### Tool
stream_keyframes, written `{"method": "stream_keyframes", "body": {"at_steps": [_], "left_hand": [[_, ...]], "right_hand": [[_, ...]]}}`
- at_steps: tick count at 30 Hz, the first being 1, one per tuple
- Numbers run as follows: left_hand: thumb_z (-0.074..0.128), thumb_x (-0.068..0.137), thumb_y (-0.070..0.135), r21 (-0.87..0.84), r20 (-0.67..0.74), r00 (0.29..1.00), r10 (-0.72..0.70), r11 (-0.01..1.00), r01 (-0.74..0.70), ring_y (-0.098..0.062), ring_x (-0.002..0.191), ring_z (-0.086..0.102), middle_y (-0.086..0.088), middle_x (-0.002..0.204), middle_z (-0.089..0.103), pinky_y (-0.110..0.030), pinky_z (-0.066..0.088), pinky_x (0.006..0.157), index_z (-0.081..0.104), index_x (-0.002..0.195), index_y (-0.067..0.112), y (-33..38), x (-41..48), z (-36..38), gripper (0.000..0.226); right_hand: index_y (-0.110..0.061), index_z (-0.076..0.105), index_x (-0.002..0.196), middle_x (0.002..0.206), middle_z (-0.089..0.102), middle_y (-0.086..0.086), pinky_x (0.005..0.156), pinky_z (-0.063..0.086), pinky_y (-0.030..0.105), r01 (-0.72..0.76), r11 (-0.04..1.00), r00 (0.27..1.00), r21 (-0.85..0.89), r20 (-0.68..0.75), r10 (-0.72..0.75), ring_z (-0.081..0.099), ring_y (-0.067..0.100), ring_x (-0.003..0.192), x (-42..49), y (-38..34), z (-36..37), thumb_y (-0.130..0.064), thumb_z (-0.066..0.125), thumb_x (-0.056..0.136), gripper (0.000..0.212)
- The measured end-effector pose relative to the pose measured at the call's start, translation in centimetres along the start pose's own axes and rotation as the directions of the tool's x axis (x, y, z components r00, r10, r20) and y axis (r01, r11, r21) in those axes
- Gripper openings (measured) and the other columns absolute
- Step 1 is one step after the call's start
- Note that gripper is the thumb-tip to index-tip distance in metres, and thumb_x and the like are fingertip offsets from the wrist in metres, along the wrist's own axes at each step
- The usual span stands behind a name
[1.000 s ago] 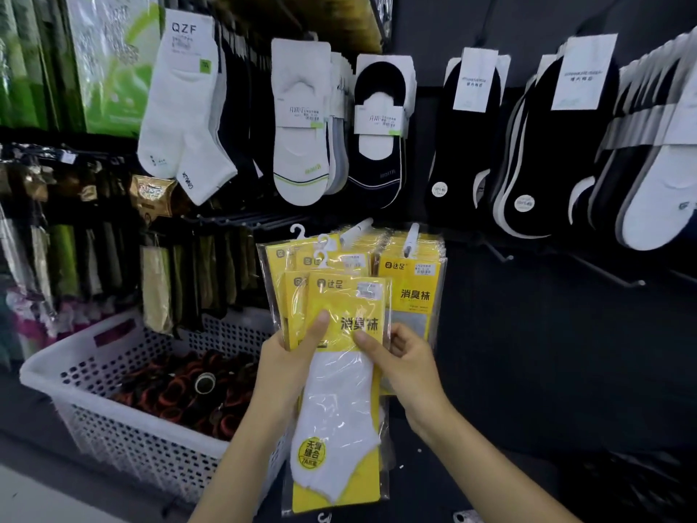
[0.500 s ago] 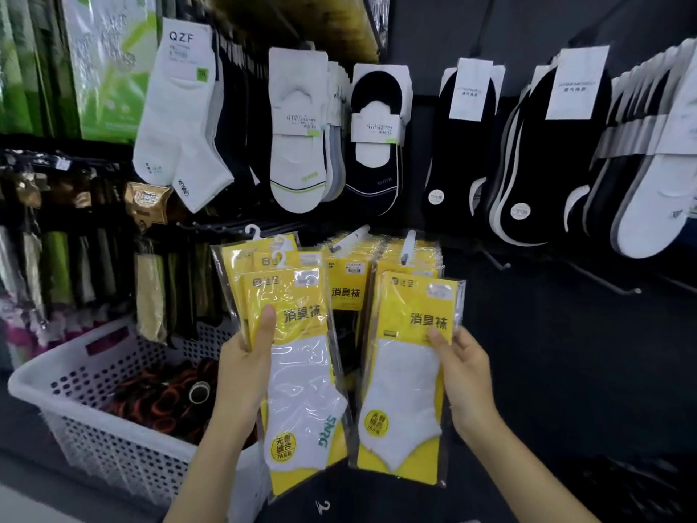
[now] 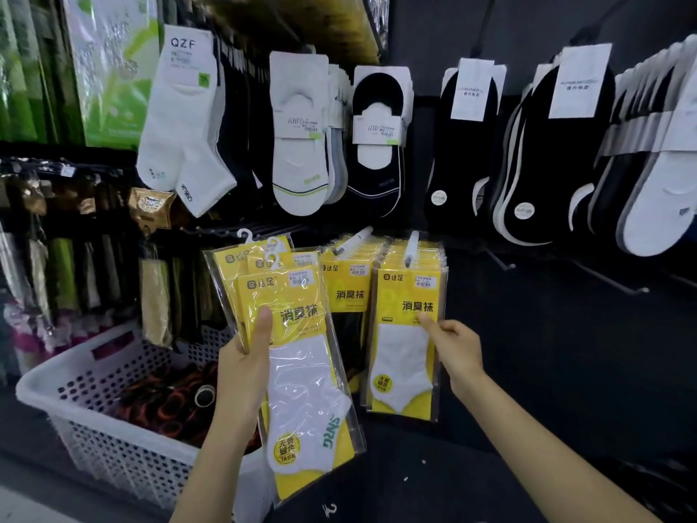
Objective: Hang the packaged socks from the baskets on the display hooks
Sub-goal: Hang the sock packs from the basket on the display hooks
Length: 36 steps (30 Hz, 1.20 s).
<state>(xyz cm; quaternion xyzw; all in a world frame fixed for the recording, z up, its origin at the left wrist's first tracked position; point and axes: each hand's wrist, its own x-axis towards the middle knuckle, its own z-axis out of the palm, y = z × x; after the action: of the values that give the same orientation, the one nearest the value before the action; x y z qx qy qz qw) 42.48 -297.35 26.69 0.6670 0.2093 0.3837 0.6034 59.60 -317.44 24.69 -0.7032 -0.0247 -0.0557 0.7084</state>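
Head view looks down on both hands working at a dark sock display. The left hand (image 3: 241, 371) grips a fan of sock packs (image 3: 301, 375), fingers curled behind them and the thumb pressed flat on the front pack's yellow card; small white hangers stick up from the tops of the fan. The right hand (image 3: 458, 352) pinches the right edge of the front pack (image 3: 401, 356), thumb and forefinger closed on the plastic sleeve and the other fingers loosely curled. That pack hangs at the front of a stack on the right hook (image 3: 412, 245), whose white tip pokes out above the yellow header. Just to its left a second stack (image 3: 345, 292) hangs on the middle hook (image 3: 356, 235).

Each yellow header carries the brand mark 达足 at top left, a small white price sticker too fine to read, and 消臭袜 in large black characters. A round yellow badge near the toe of each white sock reads 无骨缝合, with 7A under it. Green lettering along the held sock's heel looks like SNRG. Above, a white ankle sock (image 3: 181, 118) has a card marked QZF with a green 7A tag. A white perforated basket (image 3: 75, 375) stands lower left, holding dark rolled items with orange-red rims.
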Motion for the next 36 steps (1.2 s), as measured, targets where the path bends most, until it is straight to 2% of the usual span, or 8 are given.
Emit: {"method": "stream_keyframes", "body": {"at_steps": [6,10,13,15,22,25,28,36], "left_hand": [[0.05,0.082,0.06,-0.052,0.008,1.0,0.012,0.999,-0.011,-0.004,0.03,0.019,0.012,0.035,0.017,-0.018,0.023,0.04,0.029,0.044,0.031,0.1,-0.5,0.3,0.052],[0.05,0.075,0.066,-0.045,0.057,0.998,0.033,0.999,-0.031,-0.004,0.032,0.018,0.012,0.037,0.015,-0.014,0.022,0.038,0.019,0.05,0.024,-0.3,-1.2,1.7,0.057],[0.051,0.075,0.066,-0.115,0.178,0.983,0.047,0.993,-0.027,-0.003,0.041,0.04,0.014,0.044,0.04,-0.014,0.034,0.048,0.045,0.053,0.012,-0.7,-2.2,3.1,0.059],[0.054,0.08,0.059,-0.197,0.248,0.968,0.047,0.98,0.003,-0.002,0.055,0.062,0.013,0.061,0.067,-0.013,0.046,0.054,0.069,0.072,0.017,-0.5,-3.1,4.0,0.045],[0.07,0.07,0.046,-0.314,0.295,0.955,0.022,0.946,0.075,-0.012,0.071,0.073,0.0,0.081,0.076,-0.014,0.051,0.05,0.074,0.09,0.018,-0.2,-3.6,4.4,0.034],[0.063,0.077,0.052,-0.264,0.325,0.946,-0.002,0.96,0.093,-0.015,0.06,0.071,0.0,0.069,0.073,-0.019,0.051,0.05,0.073,0.074,0.02,-0.2,-3.6,4.1,0.033],[0.05,0.077,0.064,-0.126,0.247,0.968,0.036,0.992,-0.005,-0.004,0.032,0.027,0.011,0.037,0.028,-0.013,0.025,0.037,0.032,0.039,0.025,-0.1,-3.5,3.6,0.057],[0.046,0.083,0.061,-0.057,0.072,0.996,0.058,0.997,-0.054,-0.003,0.035,0.016,0.012,0.041,0.016,-0.012,0.019,0.034,0.02,0.058,0.021,-0.5,-1.6,1.6,0.053]], "right_hand": [[-0.01,0.054,0.095,0.085,0.05,0.003,0.059,0.043,0.023,0.022,0.994,0.984,-0.107,-0.174,-0.04,0.049,0.017,0.075,-1.8,1.4,-1.4,-0.024,0.074,0.08,0.028],[-0.013,0.059,0.095,0.095,0.061,0.004,0.068,0.051,0.024,0.139,0.99,0.984,0.028,0.111,-0.141,0.06,0.019,0.085,-5.7,-0.7,-0.4,-0.028,0.068,0.085,0.02],[-0.015,0.061,0.101,0.096,0.062,0.0,0.076,0.052,0.021,0.175,0.983,0.932,0.057,0.312,-0.185,0.061,0.012,0.085,-8.4,-2.7,1.1,-0.026,0.071,0.082,0.024],[-0.014,0.059,0.1,0.087,0.056,-0.002,0.069,0.049,0.012,0.215,0.973,0.921,0.087,0.313,-0.231,0.055,0.006,0.075,-9.6,-3.6,1.6,-0.021,0.076,0.078,0.029],[-0.009,0.064,0.102,0.09,0.072,0.003,0.06,0.052,0.015,0.122,0.972,0.911,0.201,0.366,-0.19,0.068,0.005,0.073,-10.6,-4.0,0.6,-0.013,0.076,0.078,0.027],[-0.008,0.064,0.105,0.09,0.075,0.0,0.062,0.053,0.015,0.08,0.964,0.904,0.252,0.39,-0.177,0.071,0.007,0.08,-10.2,-3.7,0.0,-0.009,0.07,0.083,0.023],[-0.012,0.06,0.108,0.097,0.075,0.006,0.076,0.058,0.03,0.032,0.966,0.931,0.256,0.345,-0.122,0.072,0.019,0.088,-9.3,-3.1,-0.9,-0.013,0.064,0.088,0.02],[-0.011,0.061,0.097,0.084,0.075,0.003,0.057,0.055,0.019,0.142,0.961,0.977,0.238,0.121,-0.174,0.071,0.012,0.072,-5.0,-3.6,-3.7,-0.01,0.058,0.093,0.005]]}}
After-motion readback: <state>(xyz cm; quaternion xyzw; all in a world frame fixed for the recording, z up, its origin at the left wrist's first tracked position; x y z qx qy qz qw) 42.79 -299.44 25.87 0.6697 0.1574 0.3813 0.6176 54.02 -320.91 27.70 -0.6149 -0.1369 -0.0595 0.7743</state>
